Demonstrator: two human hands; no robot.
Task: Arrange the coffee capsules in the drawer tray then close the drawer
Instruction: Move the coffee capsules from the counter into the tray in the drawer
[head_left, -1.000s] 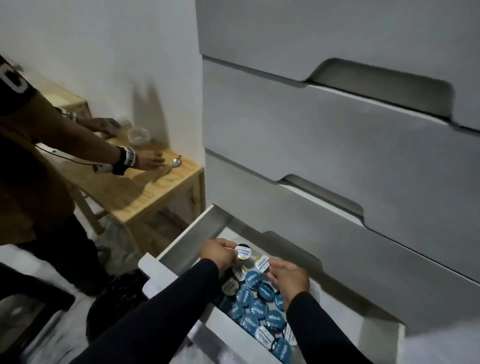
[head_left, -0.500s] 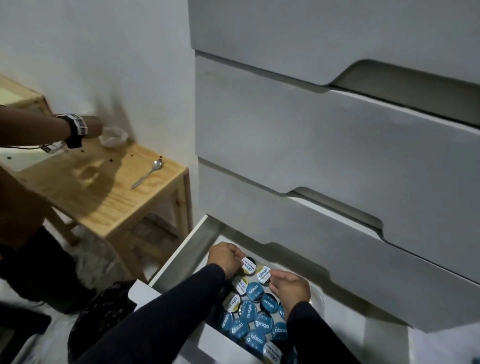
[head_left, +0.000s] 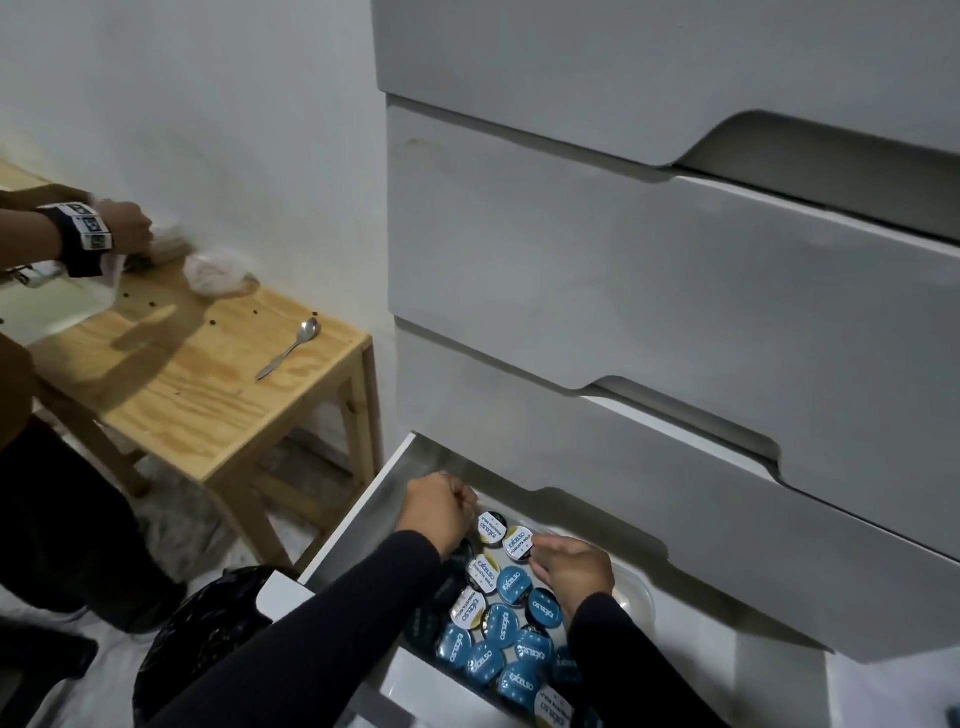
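Observation:
The bottom white drawer (head_left: 358, 525) is pulled open. Inside it, several coffee capsules (head_left: 501, 626) with blue lids and white lids lie in close rows. My left hand (head_left: 439, 512) is at the far end of the rows, its fingers pinched on a white-lidded capsule (head_left: 491, 527). Just to the right, the fingertips of my right hand (head_left: 571, 569) hold a second white-lidded capsule (head_left: 517, 543). The two capsules sit side by side. A clear tray edge (head_left: 636, 597) shows right of my right hand. My sleeves hide part of the rows.
Three closed grey drawers (head_left: 623, 291) overhang the open one. At the left stands a wooden table (head_left: 171, 395) with a spoon (head_left: 290, 348) and a crumpled clear bag (head_left: 215, 270), where another person's hand (head_left: 122, 228) works. A black bag (head_left: 208, 629) lies on the floor.
My hands stay at the far end of the rows, with the two white-lidded capsules brought closer together. The other person's hand moved from the spoon to the back of the table.

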